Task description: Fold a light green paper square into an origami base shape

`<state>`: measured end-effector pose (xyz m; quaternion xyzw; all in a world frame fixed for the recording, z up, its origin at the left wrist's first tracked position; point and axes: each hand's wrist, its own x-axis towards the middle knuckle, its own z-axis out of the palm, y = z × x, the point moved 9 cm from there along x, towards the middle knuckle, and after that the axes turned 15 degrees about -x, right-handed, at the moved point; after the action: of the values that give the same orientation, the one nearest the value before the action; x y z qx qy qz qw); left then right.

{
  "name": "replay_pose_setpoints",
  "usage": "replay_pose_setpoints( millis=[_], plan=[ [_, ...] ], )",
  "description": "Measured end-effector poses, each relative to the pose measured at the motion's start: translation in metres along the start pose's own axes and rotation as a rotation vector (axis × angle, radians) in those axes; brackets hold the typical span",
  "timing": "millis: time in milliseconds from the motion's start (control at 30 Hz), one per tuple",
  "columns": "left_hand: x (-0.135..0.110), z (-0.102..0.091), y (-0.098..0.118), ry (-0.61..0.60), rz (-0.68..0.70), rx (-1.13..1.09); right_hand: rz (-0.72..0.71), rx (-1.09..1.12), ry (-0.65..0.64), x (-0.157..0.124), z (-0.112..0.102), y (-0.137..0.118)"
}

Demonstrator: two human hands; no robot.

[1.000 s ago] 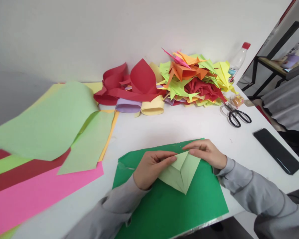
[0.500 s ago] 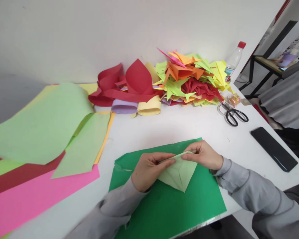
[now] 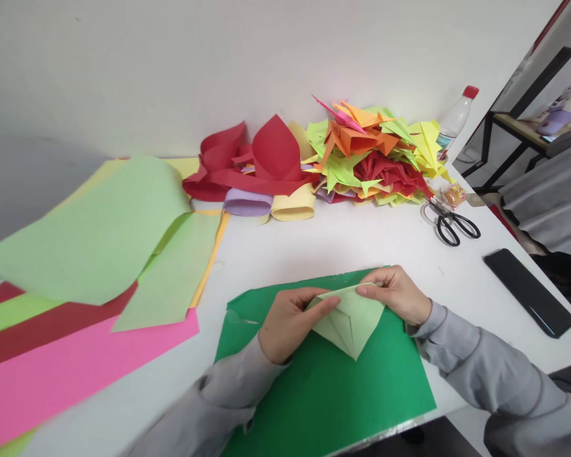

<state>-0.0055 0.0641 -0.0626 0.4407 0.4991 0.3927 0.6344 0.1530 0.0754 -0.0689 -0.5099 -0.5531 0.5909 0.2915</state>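
Observation:
A pale green folded paper [image 3: 354, 320] is held between both hands, its pointed end hanging down toward me and crease lines showing on its face. My left hand [image 3: 290, 320] pinches its left upper edge between thumb and fingers. At the upper right edge, my right hand [image 3: 397, 293] pinches the same paper. Beneath lies a dark green board [image 3: 356, 406] with a worn front edge. The fingertips behind the paper are hidden.
Large coloured sheets [image 3: 90, 235] spread over the left side. Rolled red paper [image 3: 276, 152] and a heap of folded paper pieces [image 3: 371, 152] lie by the wall. To the right are black-handled scissors [image 3: 450, 225], a bottle [image 3: 454, 124] and a black phone [image 3: 528, 292].
The folded paper has tilted slightly, so its face and creases look different, with both hands still pinching it. The whole view has shifted a little, moving the scene to the right.

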Motion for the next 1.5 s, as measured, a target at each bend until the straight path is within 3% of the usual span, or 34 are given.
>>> replay_pose_setpoints(
  millis=[367, 600, 800, 1067, 1300, 1500],
  plan=[
    [0.000, 0.003, 0.003, -0.042, 0.044, 0.056, -0.064, -0.182, -0.049, -0.004, 0.006, -0.006],
    [-0.001, 0.011, 0.000, -0.141, 0.048, 0.066, -0.112, -0.251, -0.030, -0.004, 0.010, -0.006],
    [-0.004, 0.020, 0.005, -0.193, 0.108, 0.127, -0.236, -0.374, -0.044, -0.010, 0.020, -0.017],
    [-0.006, 0.025, 0.003, -0.273, 0.106, 0.170, -0.281, -0.534, -0.107, -0.014, 0.027, -0.020],
    [-0.005, 0.027, -0.004, -0.305, 0.054, 0.187, -0.290, -0.505, -0.090, -0.015, 0.028, -0.019],
    [-0.008, 0.034, -0.004, -0.364, 0.057, 0.167, -0.399, -0.587, -0.183, -0.019, 0.037, -0.028]
  ],
)
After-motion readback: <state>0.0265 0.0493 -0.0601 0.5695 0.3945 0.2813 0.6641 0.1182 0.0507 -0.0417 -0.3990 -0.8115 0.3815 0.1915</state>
